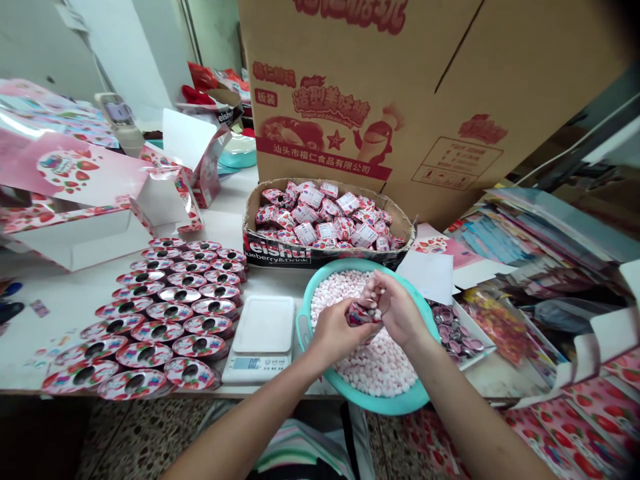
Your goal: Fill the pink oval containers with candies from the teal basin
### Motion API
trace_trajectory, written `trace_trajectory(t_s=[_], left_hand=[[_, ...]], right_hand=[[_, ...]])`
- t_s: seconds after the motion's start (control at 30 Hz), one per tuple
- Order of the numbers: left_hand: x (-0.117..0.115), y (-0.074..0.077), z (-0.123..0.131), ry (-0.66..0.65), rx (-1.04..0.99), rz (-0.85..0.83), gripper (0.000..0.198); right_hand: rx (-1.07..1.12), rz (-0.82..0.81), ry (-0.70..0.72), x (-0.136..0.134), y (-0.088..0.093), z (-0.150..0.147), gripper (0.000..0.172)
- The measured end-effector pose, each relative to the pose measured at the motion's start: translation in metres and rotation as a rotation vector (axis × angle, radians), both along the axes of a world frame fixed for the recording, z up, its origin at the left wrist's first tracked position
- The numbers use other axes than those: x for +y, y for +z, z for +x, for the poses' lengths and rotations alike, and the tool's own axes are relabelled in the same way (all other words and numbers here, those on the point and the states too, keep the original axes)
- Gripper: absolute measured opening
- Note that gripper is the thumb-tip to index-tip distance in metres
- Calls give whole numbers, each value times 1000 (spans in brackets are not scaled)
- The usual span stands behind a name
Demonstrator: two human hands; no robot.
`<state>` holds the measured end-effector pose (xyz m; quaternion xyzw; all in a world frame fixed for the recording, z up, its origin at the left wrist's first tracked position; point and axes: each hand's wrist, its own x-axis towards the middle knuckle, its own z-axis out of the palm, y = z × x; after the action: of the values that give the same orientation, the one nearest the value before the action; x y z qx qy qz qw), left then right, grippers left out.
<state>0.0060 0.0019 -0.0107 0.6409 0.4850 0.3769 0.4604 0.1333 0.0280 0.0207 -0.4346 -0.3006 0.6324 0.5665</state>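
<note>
- In the head view, both hands are held close together over the basin (303, 327), which is turquoise and set at the table's front edge.
- A small strawberry-printed container (357, 315) is gripped by the left hand (331, 333); it is tilted above the basin and partly covered by the fingers.
- A few pale candies (373, 293) are cupped in the right hand (401, 312), just beside the container; whether the hands touch cannot be told.
- The basin is filled with a pink-and-white candy heap (387, 367).
- A white scale (265, 323) is placed just left of the basin, its pan bare, its display lit.
- Upright containers (175, 312) with dark round holes in their tops are ranged in slanting rows left of the scale.
- Behind the basin, wrapped packs (325, 215) are piled in a cut-down box (280, 257), backed by a large brown carton (430, 80) printed in red.
- To the right of the basin, purple caps (457, 333) are held in a shallow white tray; a clear bag of yellow and red pieces (505, 327) is laid near it, with printed sheets (500, 233) stacked behind.
- At far left, pink strawberry boxes (80, 237) are seen unfolded on the white table (30, 283).
</note>
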Motion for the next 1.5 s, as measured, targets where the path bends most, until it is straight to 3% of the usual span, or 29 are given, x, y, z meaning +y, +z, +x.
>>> trace_trajectory(t_s=[0.53, 0.7, 0.8, 0.97, 1.03, 1.13, 1.33, 1.5], left_hand=[[-1, -1, -1, -25, -47, 82, 35], [-7, 5, -13, -66, -217, 170, 35], [-8, 6, -21, -82, -305, 190, 34], [-5, 6, -25, -75, -320, 163, 34], [-7, 9, -26, -91, -319, 167, 35], [-14, 16, -39, 8, -319, 119, 36], [-46, 22, -109, 263, -265, -42, 42], [-62, 15, -156, 506, -181, -71, 40]], right_hand=[[-44, 30, 19, -11, 11, -5, 34], [52, 193, -180, -19, 35, 4, 35], [24, 291, -303, -25, 39, 18, 35], [-61, 177, -369, -33, 7, 34, 33], [-85, 100, -333, -38, -9, 39, 33], [-132, -4, -261, -48, -27, 45, 35], [-402, -101, -177, -55, -52, 52, 34], [-540, -133, -139, -55, -64, 40, 37]])
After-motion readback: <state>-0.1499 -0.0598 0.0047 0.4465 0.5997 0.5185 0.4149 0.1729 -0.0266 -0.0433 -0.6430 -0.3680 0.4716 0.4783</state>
